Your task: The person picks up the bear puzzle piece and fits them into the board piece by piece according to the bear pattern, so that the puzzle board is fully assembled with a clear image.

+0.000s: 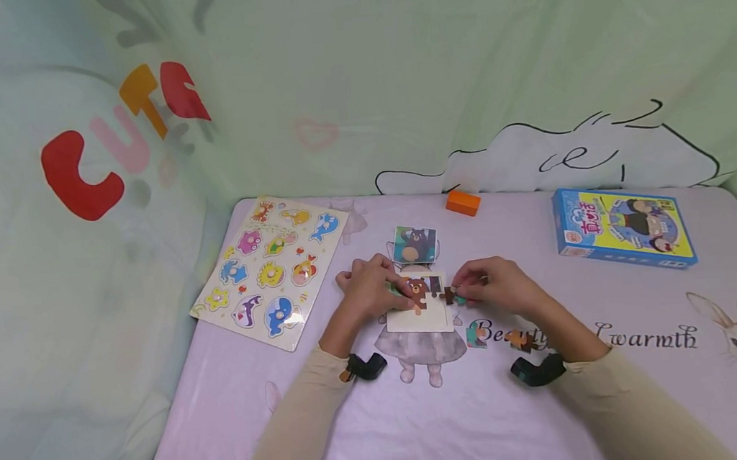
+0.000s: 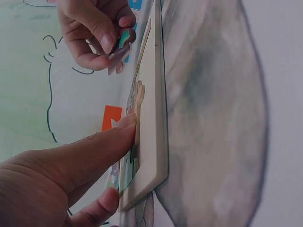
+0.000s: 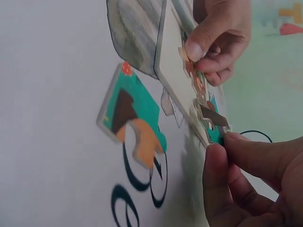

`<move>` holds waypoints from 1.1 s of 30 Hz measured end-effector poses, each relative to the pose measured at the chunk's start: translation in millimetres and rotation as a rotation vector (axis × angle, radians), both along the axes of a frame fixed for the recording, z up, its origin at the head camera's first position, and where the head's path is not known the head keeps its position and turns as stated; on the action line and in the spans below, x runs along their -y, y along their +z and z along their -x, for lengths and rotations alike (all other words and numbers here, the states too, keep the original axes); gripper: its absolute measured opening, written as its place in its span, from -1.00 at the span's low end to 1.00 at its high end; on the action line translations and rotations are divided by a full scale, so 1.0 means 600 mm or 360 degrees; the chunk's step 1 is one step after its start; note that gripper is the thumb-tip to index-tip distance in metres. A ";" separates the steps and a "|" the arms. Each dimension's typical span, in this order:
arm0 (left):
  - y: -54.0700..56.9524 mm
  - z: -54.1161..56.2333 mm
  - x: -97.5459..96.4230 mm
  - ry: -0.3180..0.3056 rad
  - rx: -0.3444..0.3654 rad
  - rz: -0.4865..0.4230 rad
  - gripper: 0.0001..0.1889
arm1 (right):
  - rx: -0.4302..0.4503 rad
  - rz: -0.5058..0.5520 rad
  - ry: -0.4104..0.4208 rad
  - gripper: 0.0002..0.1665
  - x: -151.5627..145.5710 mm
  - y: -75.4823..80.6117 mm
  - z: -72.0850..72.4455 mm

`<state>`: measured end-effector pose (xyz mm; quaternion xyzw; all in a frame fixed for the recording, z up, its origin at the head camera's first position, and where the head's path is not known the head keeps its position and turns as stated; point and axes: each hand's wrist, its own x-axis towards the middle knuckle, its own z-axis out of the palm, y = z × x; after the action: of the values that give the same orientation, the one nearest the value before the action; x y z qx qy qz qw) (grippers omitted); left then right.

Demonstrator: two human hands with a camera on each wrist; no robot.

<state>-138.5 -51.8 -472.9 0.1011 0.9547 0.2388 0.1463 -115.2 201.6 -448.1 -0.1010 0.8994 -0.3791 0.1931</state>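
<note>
A pale square jigsaw tray lies in the middle of the table, with joined bear pieces in its upper part. My left hand steadies it from the left, thumb on the bear pieces and fingers by the tray's edge. At the tray's right side, my right hand pinches a brown and teal jigsaw piece between thumb and finger, tilted above the tray. A loose teal piece and a brown-orange piece lie below the right hand.
Behind the tray is a bear picture card. An orange block sits near the back edge. On the left lies a sea-animal peg board; a blue and yellow box stands at the right.
</note>
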 end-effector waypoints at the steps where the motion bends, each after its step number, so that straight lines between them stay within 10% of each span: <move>1: 0.000 0.000 0.000 -0.0003 -0.0001 0.0005 -0.86 | 0.0004 0.0008 -0.0008 -0.84 0.003 -0.001 0.000; 33: 0.000 0.000 -0.001 0.0024 -0.0003 -0.0025 -0.88 | 0.0005 -0.0063 -0.0182 -0.87 0.062 -0.012 0.002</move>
<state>-138.5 -51.3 -472.7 0.0954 0.9536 0.2472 0.1429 -116.7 164.5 -455.3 -0.0451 0.9107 -0.3717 0.1744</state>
